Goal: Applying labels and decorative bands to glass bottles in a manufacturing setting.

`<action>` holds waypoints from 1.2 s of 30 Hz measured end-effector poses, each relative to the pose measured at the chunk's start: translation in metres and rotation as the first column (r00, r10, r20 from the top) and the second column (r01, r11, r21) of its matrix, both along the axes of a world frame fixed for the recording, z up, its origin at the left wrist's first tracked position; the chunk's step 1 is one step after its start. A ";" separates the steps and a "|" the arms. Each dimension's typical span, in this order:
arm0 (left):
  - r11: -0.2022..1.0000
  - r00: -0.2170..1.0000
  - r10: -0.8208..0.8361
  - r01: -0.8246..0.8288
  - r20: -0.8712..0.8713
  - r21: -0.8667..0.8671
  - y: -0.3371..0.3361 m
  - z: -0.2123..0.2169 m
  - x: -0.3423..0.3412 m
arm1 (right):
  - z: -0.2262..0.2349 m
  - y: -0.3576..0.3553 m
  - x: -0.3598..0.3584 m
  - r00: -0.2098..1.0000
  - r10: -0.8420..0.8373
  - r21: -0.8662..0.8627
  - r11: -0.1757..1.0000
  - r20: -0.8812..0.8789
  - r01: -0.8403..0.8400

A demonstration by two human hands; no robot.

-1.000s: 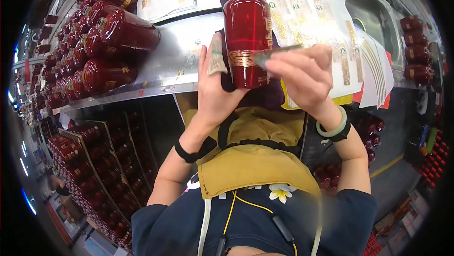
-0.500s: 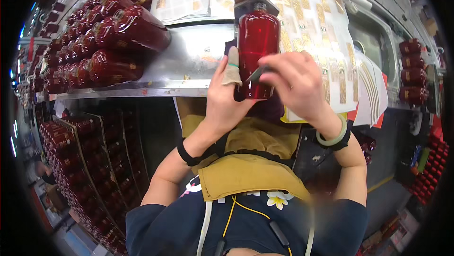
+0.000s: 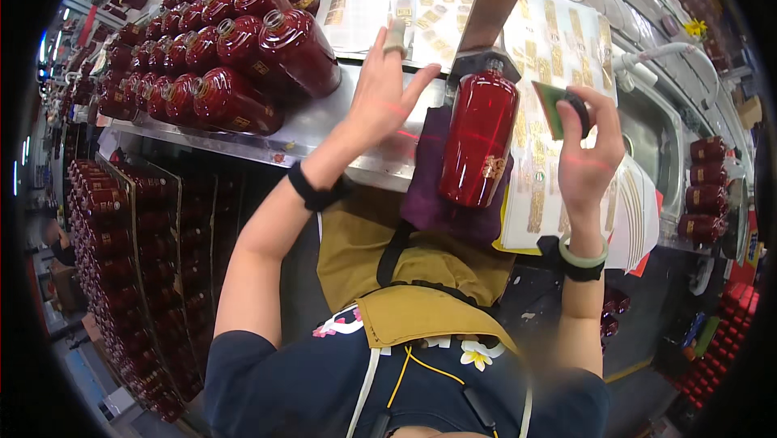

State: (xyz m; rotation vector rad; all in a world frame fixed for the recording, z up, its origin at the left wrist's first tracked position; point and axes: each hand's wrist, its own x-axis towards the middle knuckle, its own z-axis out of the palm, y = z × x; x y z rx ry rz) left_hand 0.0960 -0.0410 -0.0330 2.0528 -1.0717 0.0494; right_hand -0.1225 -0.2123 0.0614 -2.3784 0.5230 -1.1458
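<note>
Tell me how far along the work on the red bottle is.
Done: a gold label sits on the red bottle lying on the purple cloth. In hand: the right hand holds a green scraper; the left hand rests open on the bench. Left: I can't tell which of the standing bottles still need labels.

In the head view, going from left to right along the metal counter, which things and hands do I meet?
Lying red bottles → left hand → purple cloth → single red bottle → right hand holding a small green piece → stacked label sheets → red bottles at the far right.
</note>
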 end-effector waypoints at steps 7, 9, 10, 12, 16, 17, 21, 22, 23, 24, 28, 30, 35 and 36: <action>0.862 0.954 0.238 -0.293 0.180 0.414 -0.097 -0.031 0.129 | -0.020 0.014 -0.022 0.998 0.023 0.158 0.987 0.054 -0.031; 0.732 0.902 0.324 -0.429 0.284 0.530 -0.105 -0.042 0.147 | -0.022 0.015 -0.029 0.998 0.032 0.141 0.989 0.045 -0.038; 0.686 0.883 0.323 -0.466 0.340 0.558 -0.108 -0.045 0.153 | -0.024 0.015 -0.033 0.998 0.024 0.164 0.986 0.051 -0.032; 0.676 0.878 0.304 -0.472 0.369 0.566 -0.107 -0.052 0.163 | -0.027 0.012 -0.039 0.999 0.002 0.216 0.976 0.038 -0.010; 0.669 0.855 0.275 -0.498 0.439 0.551 -0.105 -0.055 0.155 | -0.032 0.010 -0.042 0.998 -0.025 0.289 0.957 0.050 0.009; 0.661 0.850 0.278 -0.507 0.447 0.554 -0.103 -0.053 0.148 | -0.033 0.011 -0.041 0.999 -0.023 0.293 0.956 0.048 0.008; 0.594 0.862 0.278 -0.501 0.424 0.629 -0.097 -0.037 0.111 | -0.036 0.014 -0.038 0.998 -0.017 0.288 0.958 0.056 0.000; 0.574 0.884 0.279 -0.467 0.376 0.673 -0.094 -0.027 0.104 | -0.036 0.015 -0.037 0.998 0.000 0.263 0.965 0.063 -0.016; 0.573 0.883 0.280 -0.469 0.377 0.673 -0.091 -0.029 0.100 | -0.036 0.016 -0.036 0.997 0.015 0.236 0.971 0.070 -0.031; 0.558 0.881 0.271 -0.472 0.388 0.682 -0.088 -0.032 0.096 | -0.035 0.017 -0.037 0.997 0.015 0.236 0.971 0.071 -0.032; 0.525 0.919 0.248 -0.393 0.305 0.755 -0.073 -0.010 0.075 | -0.035 0.020 -0.043 0.997 0.042 0.207 0.977 0.072 -0.056; 0.540 0.923 0.232 -0.384 0.306 0.749 -0.063 -0.009 0.058 | -0.035 0.020 -0.047 0.996 0.042 0.199 0.978 0.074 -0.056; 0.672 0.964 0.059 -0.231 0.260 0.703 -0.027 0.010 0.048 | -0.034 0.024 -0.061 0.998 -0.017 0.201 0.980 0.067 0.003; 0.734 0.968 0.126 -0.237 0.216 0.636 -0.021 0.013 0.053 | -0.033 0.025 -0.064 0.997 -0.020 0.203 0.979 0.069 0.006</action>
